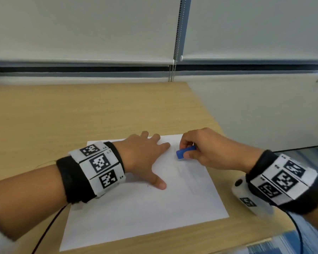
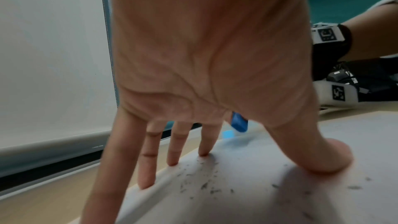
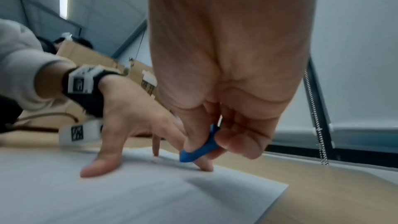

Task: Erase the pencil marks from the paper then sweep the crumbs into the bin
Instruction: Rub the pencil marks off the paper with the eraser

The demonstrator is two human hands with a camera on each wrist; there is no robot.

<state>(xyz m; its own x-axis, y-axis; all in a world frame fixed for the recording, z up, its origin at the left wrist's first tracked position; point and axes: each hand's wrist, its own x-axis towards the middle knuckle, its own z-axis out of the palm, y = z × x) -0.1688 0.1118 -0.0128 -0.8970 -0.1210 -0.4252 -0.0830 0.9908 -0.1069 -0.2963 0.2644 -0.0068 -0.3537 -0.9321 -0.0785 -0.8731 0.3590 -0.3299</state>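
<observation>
A white sheet of paper [image 1: 145,213] lies on the wooden desk [image 1: 81,110]. My left hand [image 1: 147,158] presses flat on the sheet's far half, fingers spread and straight, thumb tip down near the middle. My right hand [image 1: 195,149] pinches a blue eraser [image 1: 184,152] between thumb and fingers, its end at the paper near the far right corner. In the left wrist view dark crumbs [image 2: 206,185] lie scattered on the paper [image 2: 258,193] under my palm, and the eraser [image 2: 239,123] shows beyond it. The right wrist view shows the eraser [image 3: 198,151] tip just over the paper [image 3: 129,193].
The desk's right edge runs close to the paper; beyond it lies a dark-framed surface [image 1: 305,153] at the lower right. A wall with roller blinds and bead chains [image 1: 173,70] stands behind the desk. Cardboard boxes [image 3: 90,55] are off to the left.
</observation>
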